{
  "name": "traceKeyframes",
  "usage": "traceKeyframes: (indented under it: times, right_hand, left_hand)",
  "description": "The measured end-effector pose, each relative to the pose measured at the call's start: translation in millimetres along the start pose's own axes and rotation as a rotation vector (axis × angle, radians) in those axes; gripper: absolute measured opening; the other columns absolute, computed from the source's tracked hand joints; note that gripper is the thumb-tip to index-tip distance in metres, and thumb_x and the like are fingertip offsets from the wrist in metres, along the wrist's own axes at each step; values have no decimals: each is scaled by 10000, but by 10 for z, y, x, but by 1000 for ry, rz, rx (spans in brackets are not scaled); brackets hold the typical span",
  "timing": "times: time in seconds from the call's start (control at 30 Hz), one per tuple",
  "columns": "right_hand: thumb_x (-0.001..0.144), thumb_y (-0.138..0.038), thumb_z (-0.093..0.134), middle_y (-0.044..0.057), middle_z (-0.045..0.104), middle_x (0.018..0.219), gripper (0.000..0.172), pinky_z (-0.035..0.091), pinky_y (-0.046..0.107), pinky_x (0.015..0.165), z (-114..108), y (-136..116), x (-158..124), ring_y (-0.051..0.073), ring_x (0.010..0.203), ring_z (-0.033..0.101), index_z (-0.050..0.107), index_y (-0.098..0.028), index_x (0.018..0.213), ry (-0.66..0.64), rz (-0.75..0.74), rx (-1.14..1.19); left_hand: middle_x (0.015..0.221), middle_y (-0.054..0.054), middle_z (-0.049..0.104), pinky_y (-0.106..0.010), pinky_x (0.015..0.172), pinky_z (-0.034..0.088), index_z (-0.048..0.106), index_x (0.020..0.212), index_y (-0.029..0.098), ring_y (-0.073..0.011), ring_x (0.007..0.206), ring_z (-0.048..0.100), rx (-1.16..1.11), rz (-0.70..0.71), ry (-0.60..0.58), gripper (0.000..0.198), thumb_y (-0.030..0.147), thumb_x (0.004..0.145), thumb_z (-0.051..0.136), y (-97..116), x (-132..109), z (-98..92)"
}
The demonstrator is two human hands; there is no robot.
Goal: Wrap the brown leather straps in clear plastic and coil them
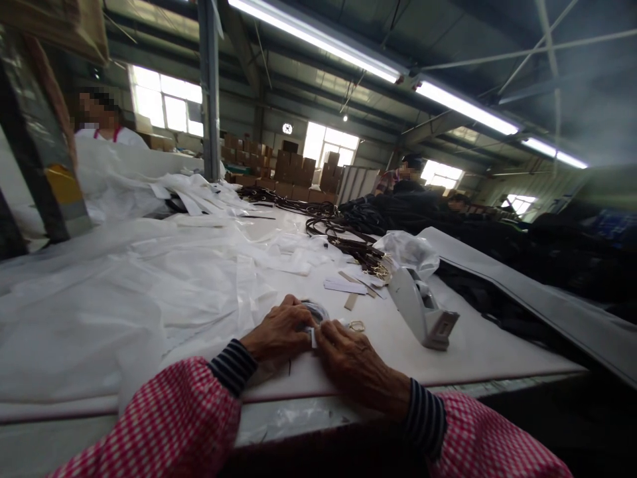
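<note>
Shows a gray coil (318, 308) near the front edge of the worktop (398, 350): pinched in the bent fingers of the left hand (284, 329), met by the curled right hand (346, 355), with grip there too hidden to tell; between the fingertips, a small white tag (313, 338); just beyond, a metal ring (357, 326); farther right, a tape dispenser (419, 312)

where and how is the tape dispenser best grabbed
Probably take the tape dispenser by its side walls, midway along the body, coming from above and the left. Its long, flat left wall faces that way, while a clear plastic bag crowds the far end. The blocky near end may carry a cutting edge; it's too blurred to tell.
</note>
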State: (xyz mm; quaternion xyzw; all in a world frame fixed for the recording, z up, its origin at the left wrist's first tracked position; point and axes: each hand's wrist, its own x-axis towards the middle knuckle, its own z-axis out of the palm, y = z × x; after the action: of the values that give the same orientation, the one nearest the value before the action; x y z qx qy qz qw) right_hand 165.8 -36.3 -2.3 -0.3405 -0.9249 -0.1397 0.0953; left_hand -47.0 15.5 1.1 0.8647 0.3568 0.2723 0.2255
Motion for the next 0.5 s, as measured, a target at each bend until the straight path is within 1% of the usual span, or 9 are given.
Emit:
traceKeyframes:
  times: [0.07, 0.1, 0.13, 0.23, 0.33, 0.43, 0.5]
  right_hand:
    - [924, -32, 492, 151, 609, 1175, 336, 562, 395, 868, 34, -26, -33, 283, 1032, 563, 537, -100, 1249, 11, 22, -1]
    - [902, -20, 494, 148, 602, 1184, 360, 562, 400, 886, 47, -29, -45, 282, 1047, 558, 537, -106, 1249, 17, 41, 16]
    - [875, -11, 499, 146, 596, 1191, 396, 560, 404, 903, 58, -27, -56, 280, 1060, 554, 532, -115, 1256, 26, 60, 41]
    - [808, -5, 513, 142, 576, 1222, 506, 550, 415, 951, 94, 2, -85, 272, 1097, 545, 512, -145, 1294, 66, 95, 128]
    - [786, -4, 515, 140, 557, 1264, 553, 532, 428, 997, 131, 18, -104, 267, 1117, 547, 509, -167, 1315, 91, 118, 172]
    - [794, 6, 504, 135, 560, 1273, 574, 510, 428, 1036, 97, -18, -123, 263, 1146, 548, 502, -171, 1340, 90, 145, 199]
    - [837, -18, 519, 118, 557, 1298, 552, 498, 413, 1056, 2, -35, -160, 250, 1177, 543, 500, -197, 1359, 74, 146, 243]
  left_hand:
    - [978, -62, 689, -413, 936, 466, 774, 940, 232, -301, 1088, 541, -55, -25, -87, 150, 261, 801, 725, 9, 0, -63]
    - [982, -64, 689, -417, 946, 462, 775, 951, 230, -303, 1093, 540, -73, -30, -105, 159, 287, 808, 733, 9, -2, -80]
    - [982, -66, 688, -417, 947, 461, 773, 960, 226, -301, 1088, 542, -78, -23, -96, 173, 323, 822, 735, 3, -4, -86]
    - [975, -69, 678, -397, 923, 467, 753, 968, 219, -284, 1059, 547, -35, 32, -19, 228, 416, 860, 717, -33, -16, -64]
    - [968, -63, 675, -366, 887, 471, 719, 952, 220, -265, 1038, 534, 33, 98, -16, 251, 461, 895, 680, -58, -24, -38]
    - [956, -58, 669, -346, 871, 463, 686, 932, 223, -253, 1034, 521, 92, 140, -37, 218, 436, 925, 643, -49, -29, -15]
    - [959, -53, 659, -340, 860, 457, 664, 920, 229, -250, 1038, 519, 140, 151, -27, 178, 397, 943, 611, -42, -33, 17]
